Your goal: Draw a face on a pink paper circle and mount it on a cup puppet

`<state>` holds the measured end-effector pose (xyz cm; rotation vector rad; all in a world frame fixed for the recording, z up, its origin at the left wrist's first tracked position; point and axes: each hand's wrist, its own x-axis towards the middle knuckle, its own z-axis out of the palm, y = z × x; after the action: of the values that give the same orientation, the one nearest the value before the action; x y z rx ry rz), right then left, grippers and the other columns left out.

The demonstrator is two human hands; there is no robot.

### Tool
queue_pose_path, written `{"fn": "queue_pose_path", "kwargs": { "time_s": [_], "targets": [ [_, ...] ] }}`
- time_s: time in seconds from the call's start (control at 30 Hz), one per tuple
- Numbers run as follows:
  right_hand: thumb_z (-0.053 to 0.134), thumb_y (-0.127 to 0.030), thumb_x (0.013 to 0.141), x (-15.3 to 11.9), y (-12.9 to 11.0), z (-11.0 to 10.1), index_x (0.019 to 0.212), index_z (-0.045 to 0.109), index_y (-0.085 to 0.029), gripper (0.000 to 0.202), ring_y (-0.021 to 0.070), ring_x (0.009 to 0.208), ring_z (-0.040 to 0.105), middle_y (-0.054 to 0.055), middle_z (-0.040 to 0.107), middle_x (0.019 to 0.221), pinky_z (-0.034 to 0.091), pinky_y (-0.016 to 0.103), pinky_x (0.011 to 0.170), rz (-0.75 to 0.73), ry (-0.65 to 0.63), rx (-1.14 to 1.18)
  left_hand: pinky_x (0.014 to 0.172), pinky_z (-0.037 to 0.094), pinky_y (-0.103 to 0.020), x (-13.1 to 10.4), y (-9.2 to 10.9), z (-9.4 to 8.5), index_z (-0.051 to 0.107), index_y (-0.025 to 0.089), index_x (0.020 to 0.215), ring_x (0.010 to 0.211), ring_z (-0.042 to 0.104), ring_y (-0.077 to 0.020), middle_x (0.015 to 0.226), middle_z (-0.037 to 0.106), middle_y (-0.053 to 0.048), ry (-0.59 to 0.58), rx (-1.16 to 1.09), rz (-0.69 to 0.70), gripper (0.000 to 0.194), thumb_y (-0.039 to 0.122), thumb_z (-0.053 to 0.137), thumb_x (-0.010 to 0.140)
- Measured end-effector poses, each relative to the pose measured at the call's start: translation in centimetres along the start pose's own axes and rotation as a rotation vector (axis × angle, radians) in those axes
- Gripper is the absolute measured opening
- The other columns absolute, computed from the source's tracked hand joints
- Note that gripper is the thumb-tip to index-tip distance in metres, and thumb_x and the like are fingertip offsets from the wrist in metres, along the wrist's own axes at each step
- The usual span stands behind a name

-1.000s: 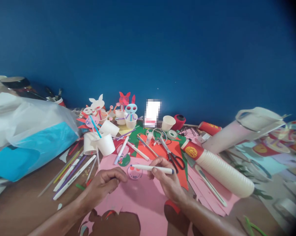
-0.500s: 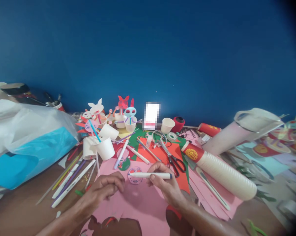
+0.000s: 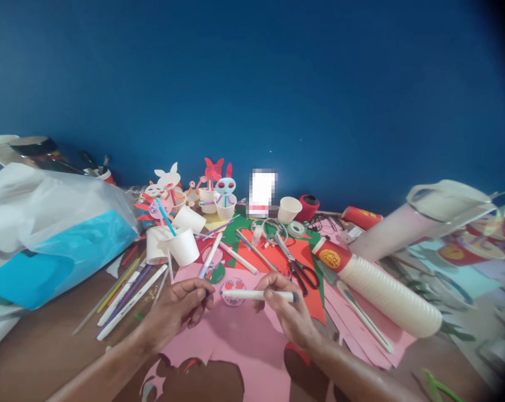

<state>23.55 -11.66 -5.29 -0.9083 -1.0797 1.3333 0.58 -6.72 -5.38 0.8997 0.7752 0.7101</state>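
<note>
R hand (image 3: 285, 308) holds white marker (image 3: 246, 293) approx. horiz., tip pointing L.

Holds a white marker (image 3: 252, 294) level in the right hand (image 3: 280, 304), pinches a small dark piece (image 3: 208, 293) in the left hand (image 3: 189, 301). Has a round paper face (image 3: 234, 285) between both, partly behind the marker, scissors (image 3: 289, 256) beyond the right, white cups (image 3: 184, 248) beyond the left, pink paper (image 3: 246, 343) beneath.

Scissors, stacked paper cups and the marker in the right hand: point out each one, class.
Scissors (image 3: 291, 259), head view: around the pivot.
Stacked paper cups (image 3: 389, 296), head view: the stack's side.
Marker (image 3: 248, 294), head view: its white barrel.
</note>
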Motion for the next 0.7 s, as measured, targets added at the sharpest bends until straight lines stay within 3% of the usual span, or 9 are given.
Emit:
{"fn": "queue_pose_path", "kwargs": {
  "time_s": [0.17, 0.37, 0.7],
  "targets": [
    [0.064, -0.042, 0.083, 0.4, -1.5, -0.8, 0.082, 0.063, -0.019, 0.022, 0.0144, 0.057, 0.057, 0.000, 0.062, 0.062, 0.047, 0.027, 0.058, -0.080, 0.096, -0.008, 0.038, 0.021, -0.015, 0.0, -0.2, -0.5, 0.068, 0.015, 0.088, 0.039, 0.032, -0.0030, 0.048, 0.044, 0.007, 0.042, -0.056, 0.015, 0.030, 0.041, 0.074, 0.074],
    [0.065, -0.039, 0.082, 0.3, -2.7, -1.3, 0.083, 0.063, -0.020, 0.019, 0.0155, 0.059, 0.059, 0.001, 0.065, 0.063, 0.046, 0.027, 0.056, -0.109, 0.120, -0.106, 0.041, 0.027, -0.016, 0.0, 0.0, -0.8, 0.071, 0.017, 0.095, 0.044, 0.041, -0.0033, 0.058, 0.055, 0.003, 0.012, -0.079, -0.018, 0.028, 0.038, 0.074, 0.076],
    [0.067, -0.034, 0.082, 0.0, -3.7, -0.6, 0.086, 0.062, -0.020, 0.015, 0.0149, 0.063, 0.064, 0.002, 0.069, 0.072, 0.051, 0.025, 0.057, -0.188, 0.066, -0.147, 0.040, 0.029, -0.015, 0.0, -0.1, -0.9, 0.071, 0.017, 0.086, 0.046, 0.047, -0.0048, 0.059, 0.060, 0.001, 0.008, -0.057, -0.003, 0.026, 0.038, 0.078, 0.072]
  ]
}}
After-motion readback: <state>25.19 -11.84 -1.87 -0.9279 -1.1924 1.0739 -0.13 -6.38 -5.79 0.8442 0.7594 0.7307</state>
